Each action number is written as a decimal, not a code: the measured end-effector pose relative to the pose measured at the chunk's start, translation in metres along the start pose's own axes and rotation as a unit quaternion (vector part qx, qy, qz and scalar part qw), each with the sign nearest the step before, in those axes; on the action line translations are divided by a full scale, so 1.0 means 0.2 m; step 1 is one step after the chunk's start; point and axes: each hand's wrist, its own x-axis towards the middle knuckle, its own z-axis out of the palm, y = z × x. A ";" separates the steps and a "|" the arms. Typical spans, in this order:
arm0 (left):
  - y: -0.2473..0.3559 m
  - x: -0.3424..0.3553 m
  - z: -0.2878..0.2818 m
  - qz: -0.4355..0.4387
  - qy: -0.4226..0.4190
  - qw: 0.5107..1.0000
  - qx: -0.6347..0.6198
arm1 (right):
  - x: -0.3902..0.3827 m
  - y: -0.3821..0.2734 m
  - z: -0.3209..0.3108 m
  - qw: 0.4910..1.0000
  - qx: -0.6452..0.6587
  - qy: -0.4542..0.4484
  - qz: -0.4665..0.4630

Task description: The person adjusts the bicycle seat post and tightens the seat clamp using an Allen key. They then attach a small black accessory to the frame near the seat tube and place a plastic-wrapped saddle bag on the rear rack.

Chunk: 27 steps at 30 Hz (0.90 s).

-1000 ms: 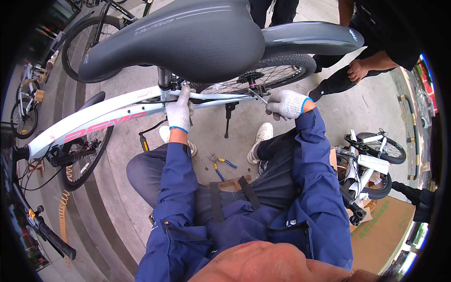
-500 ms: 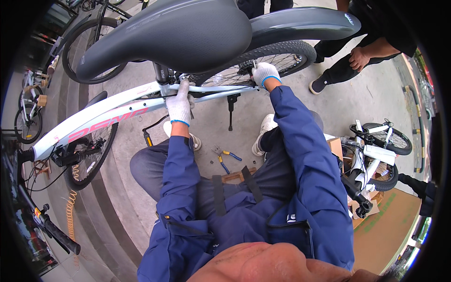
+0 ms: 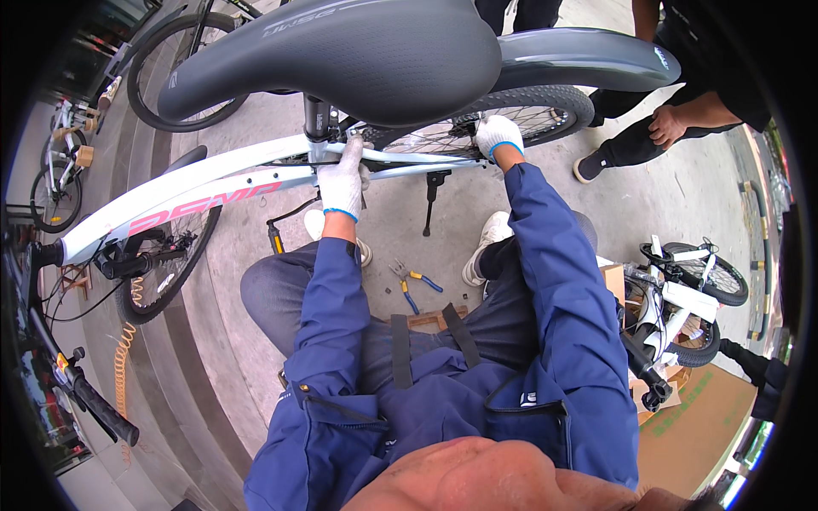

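A white bicycle frame (image 3: 183, 189) with pink lettering stretches across in front of me, beneath a big black saddle (image 3: 341, 64). My left hand (image 3: 343, 179), in a white knitted glove, is closed around the frame tubes just behind the seat post (image 3: 316, 119). One of its fingers points up along the tubes. Farther right, my gloved right hand (image 3: 498, 136) is at the hub area of the rear wheel (image 3: 558, 109). Its fingers are curled in, and what they grip is hidden. A black kickstand (image 3: 430, 204) hangs down between my hands.
Pliers (image 3: 411, 285) with blue and yellow handles lie on the ground between my feet. At right are a partly assembled white bicycle (image 3: 673, 298) and a cardboard sheet (image 3: 699, 426). A person's hand (image 3: 667, 125) rests at a knee, upper right. Steps (image 3: 183, 366) run along the left.
The bicycle and both my hands appear slightly farther right in view, the saddle also higher. A small silver piece seen above my right hand earlier no longer shows. My left hand keeps its hold.
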 end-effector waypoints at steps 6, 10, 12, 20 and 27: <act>-0.01 0.00 0.00 -0.005 0.005 1.000 -0.002 | -0.02 0.00 0.00 0.993 0.090 0.070 0.023; 0.00 0.00 0.01 -0.010 0.013 1.000 0.008 | -0.04 0.00 -0.01 0.989 0.120 0.083 0.040; 0.00 0.00 0.01 -0.008 0.007 1.000 0.000 | -0.07 -0.01 -0.05 0.993 0.095 0.076 0.009; -0.01 0.01 0.00 -0.006 0.011 1.000 -0.004 | -0.52 -0.04 -0.48 0.841 0.495 -0.189 0.113; -0.01 0.00 0.00 -0.013 -0.001 1.000 -0.023 | -0.74 -0.07 -0.62 0.830 0.522 -0.177 0.087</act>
